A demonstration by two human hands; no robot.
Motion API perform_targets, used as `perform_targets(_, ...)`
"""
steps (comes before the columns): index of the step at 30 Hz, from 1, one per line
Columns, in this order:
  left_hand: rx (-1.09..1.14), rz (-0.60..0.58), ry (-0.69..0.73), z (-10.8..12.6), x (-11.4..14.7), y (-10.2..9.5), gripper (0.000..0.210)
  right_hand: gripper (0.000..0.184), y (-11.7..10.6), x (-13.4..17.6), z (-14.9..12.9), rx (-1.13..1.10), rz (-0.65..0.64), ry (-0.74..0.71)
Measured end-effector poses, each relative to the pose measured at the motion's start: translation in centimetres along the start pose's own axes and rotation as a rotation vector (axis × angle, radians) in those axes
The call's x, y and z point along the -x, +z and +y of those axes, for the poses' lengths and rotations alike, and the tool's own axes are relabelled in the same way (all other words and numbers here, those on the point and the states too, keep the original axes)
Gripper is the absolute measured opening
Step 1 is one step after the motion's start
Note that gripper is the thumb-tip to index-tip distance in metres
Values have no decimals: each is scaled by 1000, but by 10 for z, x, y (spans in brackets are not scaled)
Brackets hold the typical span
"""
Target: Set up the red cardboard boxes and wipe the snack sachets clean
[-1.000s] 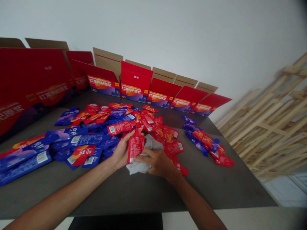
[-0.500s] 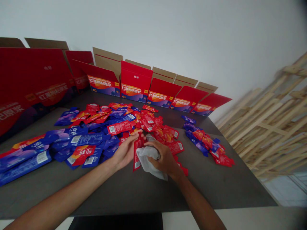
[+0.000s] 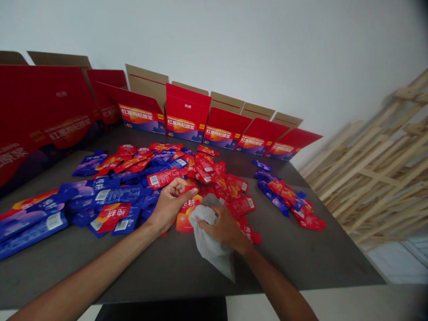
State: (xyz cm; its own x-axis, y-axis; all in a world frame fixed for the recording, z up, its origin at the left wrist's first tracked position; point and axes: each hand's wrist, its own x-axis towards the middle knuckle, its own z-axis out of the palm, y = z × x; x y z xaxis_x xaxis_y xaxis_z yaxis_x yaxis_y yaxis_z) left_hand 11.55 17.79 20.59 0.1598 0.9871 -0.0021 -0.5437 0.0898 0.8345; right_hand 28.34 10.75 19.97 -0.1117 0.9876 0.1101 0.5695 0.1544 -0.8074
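Note:
My left hand [image 3: 172,203] is closed on the top of a red and orange pouch [image 3: 185,218], its thumb lying along the pouch's upper end. The pouch's printed front faces me. Bunched in my right hand [image 3: 224,225] is a white cloth [image 3: 214,249], whose loose corner hangs down toward the table's front edge. The cloth lies close against the right side of the pouch and covers part of it. Behind both hands spreads a heap of red pouches [image 3: 234,185] and blue pouches [image 3: 120,194].
Red printed cartons [image 3: 189,116] with raised flaps line the back of the dark table [image 3: 301,263]. Larger red cartons [image 3: 43,111] stand at the left. A smaller pile of pouches [image 3: 284,191] lies at the right. Beyond the right edge are wooden slats [image 3: 374,174].
The pouch has turned from its barcode side to its printed front. My left hand has rolled over and curled its fingers. The cloth hangs lower from my right hand.

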Motion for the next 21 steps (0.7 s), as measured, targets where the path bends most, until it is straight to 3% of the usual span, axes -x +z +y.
perform_targets(4,127,-100,-185,-1,2,-2,27,27,-5,-3,1,-157,56,51)
perform_targets(8,233,-224,-401,-14,12,-1,40,34,-10,-7,5,-242,100,102)
perform_targets(11,285,-254,-415,-24,19,4,46,29,-9,-9,7,-224,161,40)
perform_targets(17,308,-122,-418,-18,19,10,45,36,-13,-7,7,-130,454,-134)
perform_targets(21,380,-163,-443,-15,19,11,47,35,-17,-2,19,-32,637,-250)
